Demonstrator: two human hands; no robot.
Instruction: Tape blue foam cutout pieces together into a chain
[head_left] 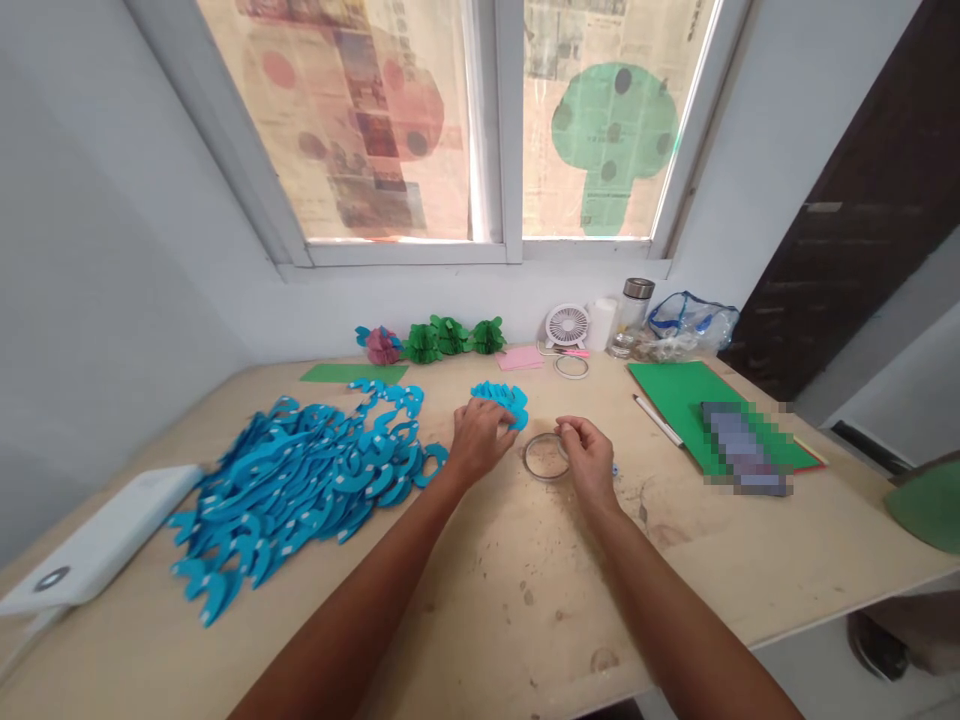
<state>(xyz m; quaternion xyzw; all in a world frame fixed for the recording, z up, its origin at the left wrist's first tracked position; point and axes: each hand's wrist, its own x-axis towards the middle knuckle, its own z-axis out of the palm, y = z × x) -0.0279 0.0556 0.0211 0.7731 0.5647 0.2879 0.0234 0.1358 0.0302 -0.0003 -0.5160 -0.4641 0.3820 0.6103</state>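
My left hand (477, 440) rests on the wooden table (525, 590) with its fingers closed on a small fan of blue paper cut-outs (504, 400). My right hand (587, 455) is curled just right of it, its thumb and fingers pinched at the rim of a clear tape roll (545, 456) lying flat between the two hands. What the pinched fingers hold is too small to make out. A large heap of blue curved paper cut-outs (300, 480) lies to the left of my left hand.
A white box (97, 545) sits at the left edge. Green paper sheets (686, 400) with a pen (656, 418) lie at right. Along the back wall stand green paper flowers (450, 338), a pink one (382, 346), a small fan (567, 326), a jar (634, 312), a plastic bag (690, 325).
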